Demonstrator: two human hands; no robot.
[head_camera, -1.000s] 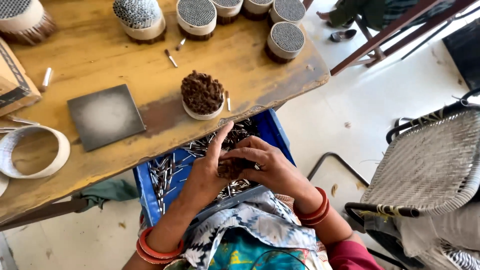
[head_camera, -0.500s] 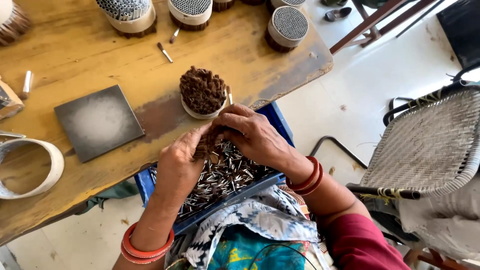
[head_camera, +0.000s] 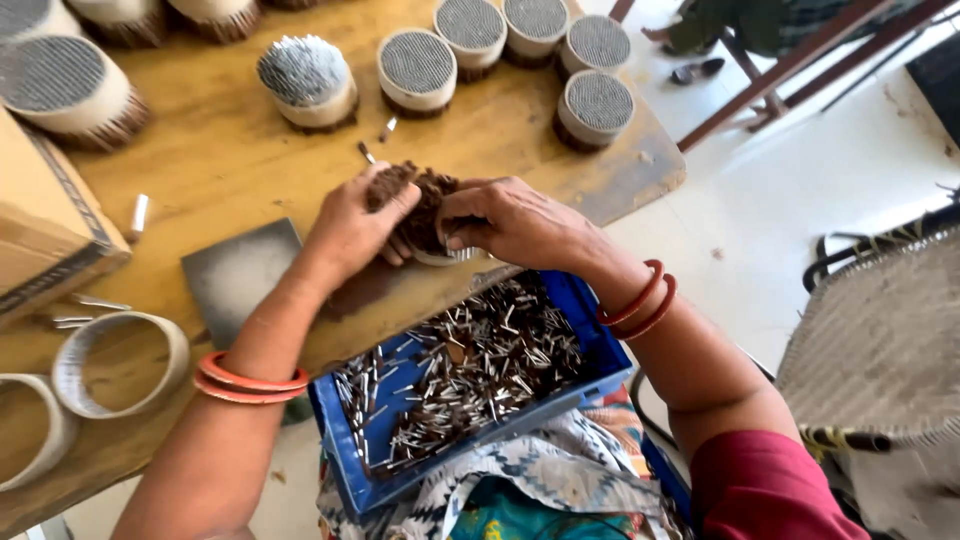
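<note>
Both hands now sit up on the brown bundle, out of the blue tray.

A moment ago the hands were low, over the tray (head_camera: 590, 320) of small metal pins (head_camera: 470, 370). Now the left hand (head_camera: 350, 225) grips the left side of the bundle (head_camera: 425, 205), and the right hand (head_camera: 510, 225) pinches its right side by the white ring. The bundle sits on the surface (head_camera: 220, 160), in the middle of the frame, just above the tray. The packing work has moved from tray to bundle.
</note>
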